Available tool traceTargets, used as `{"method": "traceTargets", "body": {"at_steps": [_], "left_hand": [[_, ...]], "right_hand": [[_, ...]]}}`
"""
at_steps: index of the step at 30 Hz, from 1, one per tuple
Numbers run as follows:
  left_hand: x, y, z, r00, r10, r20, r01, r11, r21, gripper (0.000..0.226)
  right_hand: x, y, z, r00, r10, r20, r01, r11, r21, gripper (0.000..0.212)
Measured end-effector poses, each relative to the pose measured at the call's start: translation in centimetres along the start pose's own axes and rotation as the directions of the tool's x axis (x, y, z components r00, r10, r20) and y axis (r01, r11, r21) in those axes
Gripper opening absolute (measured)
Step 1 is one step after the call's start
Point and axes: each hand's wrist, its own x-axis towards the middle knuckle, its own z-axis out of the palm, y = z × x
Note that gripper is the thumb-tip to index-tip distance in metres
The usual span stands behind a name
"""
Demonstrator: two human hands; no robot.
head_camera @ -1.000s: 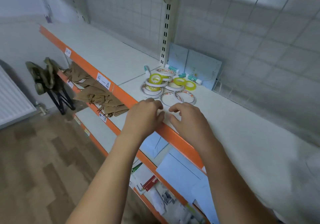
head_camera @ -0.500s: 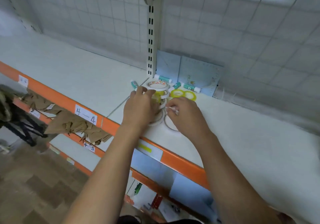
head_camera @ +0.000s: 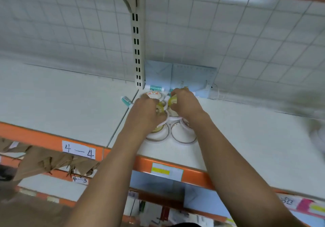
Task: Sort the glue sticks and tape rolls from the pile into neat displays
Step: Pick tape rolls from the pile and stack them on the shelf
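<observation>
- Right hand pinches a small yellow tape roll above the pile at the back of the shelf.
- Left hand curls over the rolls; I cannot tell what it grips.
- Lift 1 roll clear before stacking, leaving the nearby glue sticks for their own row.

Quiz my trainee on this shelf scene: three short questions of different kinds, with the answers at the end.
1. True or false: the glue stick beside the upright post stands on end.
2. The larger handwritten label on the orange shelf edge reads: A) 4—4 B) 2—1 C) 7—9.
3. Fill in: the right hand grips a ____ tape roll.
Key: 1 false, it lies flat; 2 A; 3 yellow.
</observation>
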Motion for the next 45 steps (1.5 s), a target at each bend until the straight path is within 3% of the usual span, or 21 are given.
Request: {"method": "traceTargets", "body": {"at_steps": [5,10,15,24,32,37,45], "left_hand": [[-0.1,0.1,-0.9,0.999,0.026,-0.019,-0.026,1.0,-0.011,0.038],[-0.6,1.4,-0.2,0.992,0.125,0.018,-0.124,0.992,-0.024,0.046],[-2.0,5.8,1.9,0.959,0.274,0.073,-0.274,0.962,-0.009,0.045],[-6.5,20.5,9.6,0.762,0.61,0.216,-0.61,0.789,-0.077,0.036],[-13.5,34.8,16.4,0.624,0.73,0.278,-0.712,0.678,-0.182,0.038],[-16.7,42.3,20.4,0.618,0.732,0.286,-0.708,0.677,-0.201,0.04],[-16.7,47.2,23.6,0.688,0.658,0.306,-0.63,0.751,-0.198,0.052]], "right_hand": [[0.0,-0.3,0.3,0.999,0.018,0.036,-0.019,1.0,0.022,0.04],[-4.6,1.0,-2.0,0.994,0.037,-0.105,-0.03,0.997,0.072,0.049],[-11.6,4.9,-4.5,0.976,0.116,-0.186,-0.105,0.992,0.065,0.044],[-26.3,15.2,-8.9,0.865,0.404,-0.297,-0.402,0.913,0.07,0.039],[-38.8,26.2,-14.1,0.748,0.56,-0.355,-0.547,0.824,0.146,0.035],[-43.9,32.9,-16.8,0.734,0.572,-0.367,-0.572,0.811,0.121,0.037],[-43.9,39.4,-19.9,0.81,0.489,-0.323,-0.486,0.869,0.096,0.043]]}}
